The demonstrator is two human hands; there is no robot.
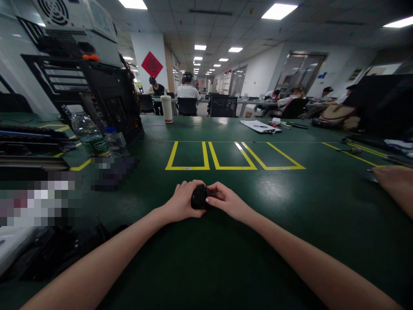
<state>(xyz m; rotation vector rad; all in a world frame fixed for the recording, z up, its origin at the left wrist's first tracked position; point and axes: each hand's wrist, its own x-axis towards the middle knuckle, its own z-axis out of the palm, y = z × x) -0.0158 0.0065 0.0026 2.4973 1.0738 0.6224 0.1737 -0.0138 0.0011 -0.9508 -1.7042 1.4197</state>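
A small rounded, glossy black object (198,198) is held just above or on the green tabletop; I cannot make out its exact kind. My left hand (184,201) wraps round it from the left, thumb below and fingers over the top. At its right edge my right hand (226,201) has thumb and index finger closed on the side of the object. The fingers hide part of its outline. Beyond the hands, yellow tape outlines (187,168) mark the green table (206,258).
At left stand a clear plastic bottle (87,131), a smaller blue-capped bottle (115,142) and a black computer case (116,103). A white cup (167,109) and a clipboard (260,126) lie farther back. Another person's hand (395,183) enters at right near tools.
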